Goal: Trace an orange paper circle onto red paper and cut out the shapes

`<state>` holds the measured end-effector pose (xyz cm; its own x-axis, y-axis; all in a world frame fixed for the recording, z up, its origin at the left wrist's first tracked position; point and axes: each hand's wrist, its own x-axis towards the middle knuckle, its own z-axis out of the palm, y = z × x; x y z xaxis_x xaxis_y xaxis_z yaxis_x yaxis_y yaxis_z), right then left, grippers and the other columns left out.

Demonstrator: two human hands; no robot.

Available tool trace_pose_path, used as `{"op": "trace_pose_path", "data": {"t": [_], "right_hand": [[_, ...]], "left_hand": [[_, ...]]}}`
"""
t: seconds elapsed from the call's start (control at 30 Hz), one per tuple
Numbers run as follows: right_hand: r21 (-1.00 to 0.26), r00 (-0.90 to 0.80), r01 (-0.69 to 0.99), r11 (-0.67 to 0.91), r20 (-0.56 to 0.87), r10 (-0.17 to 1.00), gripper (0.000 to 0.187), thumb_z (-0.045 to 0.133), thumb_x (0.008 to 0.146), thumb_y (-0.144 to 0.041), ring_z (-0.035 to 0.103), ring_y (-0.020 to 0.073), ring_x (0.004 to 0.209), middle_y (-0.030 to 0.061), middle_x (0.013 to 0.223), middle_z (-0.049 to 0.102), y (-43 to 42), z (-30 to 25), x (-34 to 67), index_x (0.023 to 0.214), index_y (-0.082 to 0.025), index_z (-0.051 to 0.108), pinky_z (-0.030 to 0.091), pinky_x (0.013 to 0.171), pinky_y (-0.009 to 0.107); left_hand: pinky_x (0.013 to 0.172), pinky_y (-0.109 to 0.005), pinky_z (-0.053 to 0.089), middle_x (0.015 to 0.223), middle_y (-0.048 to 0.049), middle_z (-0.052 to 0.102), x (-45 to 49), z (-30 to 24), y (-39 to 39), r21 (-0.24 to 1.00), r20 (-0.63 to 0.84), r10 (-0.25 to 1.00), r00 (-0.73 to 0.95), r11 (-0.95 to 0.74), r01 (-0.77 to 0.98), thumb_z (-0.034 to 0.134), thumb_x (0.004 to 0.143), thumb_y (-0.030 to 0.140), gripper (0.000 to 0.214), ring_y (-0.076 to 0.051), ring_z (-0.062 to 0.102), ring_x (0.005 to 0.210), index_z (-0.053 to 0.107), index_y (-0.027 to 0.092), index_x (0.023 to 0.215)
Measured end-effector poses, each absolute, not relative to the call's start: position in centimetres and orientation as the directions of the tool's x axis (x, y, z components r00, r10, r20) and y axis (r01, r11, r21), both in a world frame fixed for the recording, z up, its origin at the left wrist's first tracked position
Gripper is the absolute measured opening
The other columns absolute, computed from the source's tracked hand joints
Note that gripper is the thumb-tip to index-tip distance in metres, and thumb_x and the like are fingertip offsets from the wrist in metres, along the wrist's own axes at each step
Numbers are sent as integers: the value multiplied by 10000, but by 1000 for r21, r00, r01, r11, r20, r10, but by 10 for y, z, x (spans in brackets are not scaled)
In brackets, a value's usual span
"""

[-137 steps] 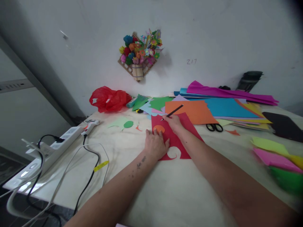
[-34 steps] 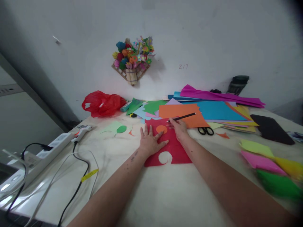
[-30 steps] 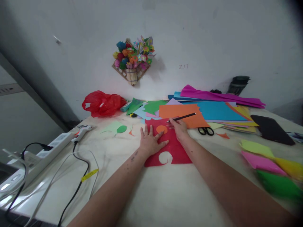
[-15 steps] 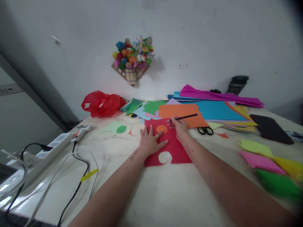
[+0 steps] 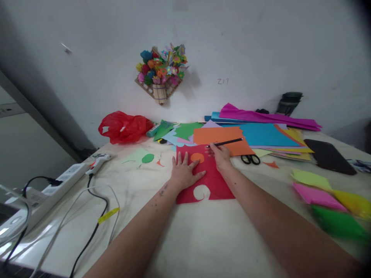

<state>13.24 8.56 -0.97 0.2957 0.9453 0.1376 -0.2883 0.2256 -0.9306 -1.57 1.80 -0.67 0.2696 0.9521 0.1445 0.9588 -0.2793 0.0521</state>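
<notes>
A red sheet of paper (image 5: 214, 185) lies flat in front of me, with a rounded piece cut out near its lower edge. On it rests an orange paper circle (image 5: 197, 157). My left hand (image 5: 184, 172) lies spread on the red sheet, its index fingertip on the circle's lower edge. A dark pencil (image 5: 228, 142) is held in my right hand (image 5: 220, 156), its tip pointing left over the red sheet, right of the circle. The fingers of my right hand are curled around the pencil.
Black-handled scissors (image 5: 250, 159) lie right of the red sheet. Behind are an orange sheet (image 5: 220, 135), a blue sheet (image 5: 261, 135) and a red plastic bag (image 5: 123, 127). At left sit a power strip (image 5: 66, 175) and cables; at right, a dark phone (image 5: 329, 156) and several coloured packets (image 5: 337, 224).
The view has shifted very slightly. Both hands, the pencil and the papers look almost the same as before.
</notes>
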Motion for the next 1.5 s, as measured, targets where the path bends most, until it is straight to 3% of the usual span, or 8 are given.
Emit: {"op": "trace_pose_path", "data": {"t": [0.17, 0.37, 0.97, 1.5], "right_hand": [[-925, 323, -299, 236, 134, 937, 190, 620, 626, -330, 551, 91, 449, 13, 563, 629, 88, -9, 137, 639, -147, 571, 393, 399, 185], [-918, 354, -323, 231, 109, 929, 202, 618, 625, -350, 562, 111, 449, 28, 568, 638, 93, -11, 141, 635, -156, 562, 389, 383, 205], [-918, 325, -328, 222, 111, 939, 205, 620, 609, -351, 555, 109, 450, 29, 579, 640, 91, -13, 140, 629, -155, 565, 388, 407, 215], [-953, 279, -224, 204, 138, 950, 233, 609, 617, -386, 540, 104, 463, 21, 581, 632, 88, -14, 136, 659, -159, 573, 390, 442, 214]], "left_hand": [[1012, -512, 28, 1422, -34, 214, -13, -7, 18, 49, 188, 943, 276, -290, 956, 126, 726, 735, 722, -320, 66, 1298, 422, 333, 1249], [1019, -463, 95, 1418, -30, 226, -11, -7, 17, 66, 165, 952, 258, -272, 960, 104, 726, 736, 739, -303, 102, 1297, 396, 326, 1268], [1017, -454, 89, 1435, -25, 170, -11, -5, 17, 46, 125, 961, 247, -254, 966, 138, 694, 766, 756, -326, 106, 1291, 334, 354, 1296], [1017, -445, 104, 1438, -14, 158, -11, -3, 17, 66, 95, 966, 239, -245, 967, 158, 692, 767, 746, -329, 91, 1293, 317, 367, 1301]]}}
